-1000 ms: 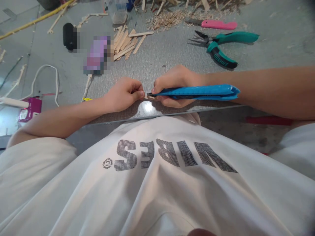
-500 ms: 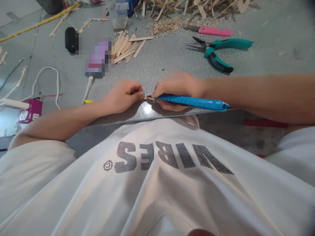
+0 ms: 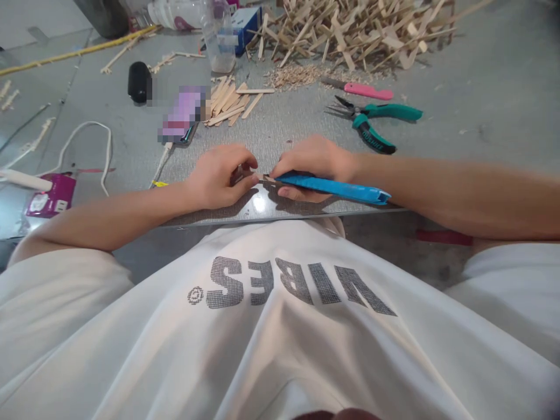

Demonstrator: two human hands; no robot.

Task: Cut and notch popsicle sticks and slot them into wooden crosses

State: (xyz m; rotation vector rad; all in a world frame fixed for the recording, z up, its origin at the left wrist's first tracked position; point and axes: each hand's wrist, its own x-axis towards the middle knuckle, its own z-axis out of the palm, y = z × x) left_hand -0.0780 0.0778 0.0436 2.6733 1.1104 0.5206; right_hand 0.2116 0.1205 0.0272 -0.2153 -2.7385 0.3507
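The left hand (image 3: 216,177) pinches a small wooden piece (image 3: 261,177) that runs sideways between the hands; the right hand (image 3: 315,157) grips a blue tool (image 3: 335,185), its tip towards the left fingers, near the worktop's (image 3: 231,216) front edge.

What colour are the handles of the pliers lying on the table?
Teal with black; the pliers' handles show best in the head view.
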